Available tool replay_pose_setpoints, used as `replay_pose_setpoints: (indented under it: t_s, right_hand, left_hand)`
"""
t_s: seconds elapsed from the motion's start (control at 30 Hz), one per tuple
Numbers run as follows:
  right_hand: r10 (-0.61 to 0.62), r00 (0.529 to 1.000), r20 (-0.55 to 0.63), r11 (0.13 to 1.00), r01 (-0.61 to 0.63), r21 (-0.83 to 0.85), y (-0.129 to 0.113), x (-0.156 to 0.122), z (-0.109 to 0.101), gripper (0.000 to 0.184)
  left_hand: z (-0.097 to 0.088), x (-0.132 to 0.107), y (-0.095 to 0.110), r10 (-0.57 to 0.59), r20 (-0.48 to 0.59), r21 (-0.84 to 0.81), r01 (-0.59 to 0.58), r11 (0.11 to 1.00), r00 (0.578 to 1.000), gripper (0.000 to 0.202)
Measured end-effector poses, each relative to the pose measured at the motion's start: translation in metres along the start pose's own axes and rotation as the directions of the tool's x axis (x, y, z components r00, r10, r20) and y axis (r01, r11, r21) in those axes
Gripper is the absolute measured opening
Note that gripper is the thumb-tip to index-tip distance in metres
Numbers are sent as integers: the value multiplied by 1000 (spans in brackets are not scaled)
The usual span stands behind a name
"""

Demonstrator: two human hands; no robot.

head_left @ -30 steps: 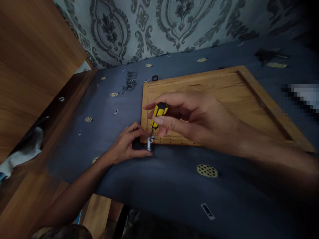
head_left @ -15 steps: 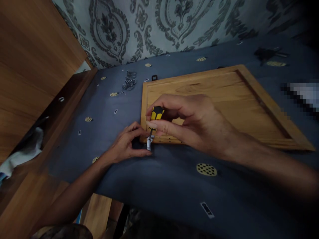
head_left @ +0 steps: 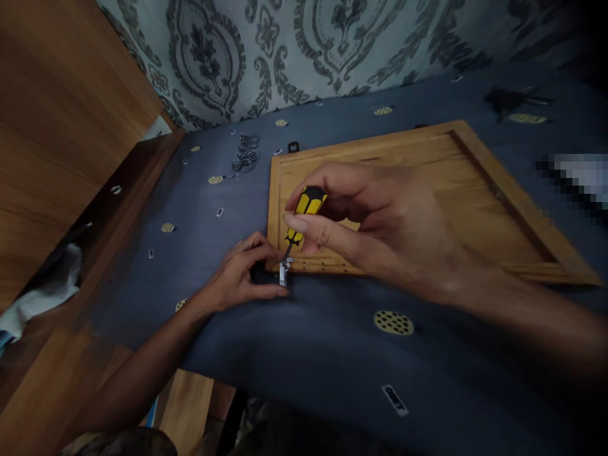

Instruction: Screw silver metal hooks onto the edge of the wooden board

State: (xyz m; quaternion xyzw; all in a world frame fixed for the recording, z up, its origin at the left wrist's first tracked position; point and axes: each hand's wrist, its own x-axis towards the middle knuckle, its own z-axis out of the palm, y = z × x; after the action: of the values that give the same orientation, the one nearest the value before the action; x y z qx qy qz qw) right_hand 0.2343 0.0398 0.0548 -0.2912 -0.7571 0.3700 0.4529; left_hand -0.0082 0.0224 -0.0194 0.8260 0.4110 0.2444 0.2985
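My right hand grips a short yellow-and-black screwdriver between thumb and fingers. The driver leans, its shaft pointing down at a small silver metal fitting. That fitting sits at the near left corner of a framed wooden panel, which lies flat. The thumb and forefinger of my left hand are closed around the fitting and the panel's corner. Along the panel's near edge runs a row of small dark holes. The exact contact at the screwdriver's tip is too small to tell.
A dark blue patterned cloth covers the surface under the panel. Several wire-like metal pieces lie at the back left, and a black buckle-like piece is behind the panel. A dark tool lies far right. Wooden furniture stands left.
My right hand has shifted slightly up and right, and the screwdriver handle now leans more to the right, showing more yellow. My left hand and the fitting stay in place.
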Motion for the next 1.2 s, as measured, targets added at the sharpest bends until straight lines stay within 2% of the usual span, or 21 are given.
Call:
replay_pose_setpoints:
  t_s: [0.17,0.53,0.87,1.2]
  right_hand:
    - [-8,999,34,1000,7,29,6,-1,3,12]
    - [-30,996,83,999,32,-14,4,0,1,15]
    - [-145,977,154,985,158,-76,3,1,-2,8]
    - [-134,983,127,988,143,-62,2,-2,4,10]
  left_hand:
    - [0,0,0,4,6,5,-4,1000,1000,50]
    - [0,0,1,23,-4,1,-23,1000,1000,50]
    - [2,-1,-1,47,-25,36,-46,998,999,48]
    - [2,-2,-4,42,-19,11,-42,999,999,49]
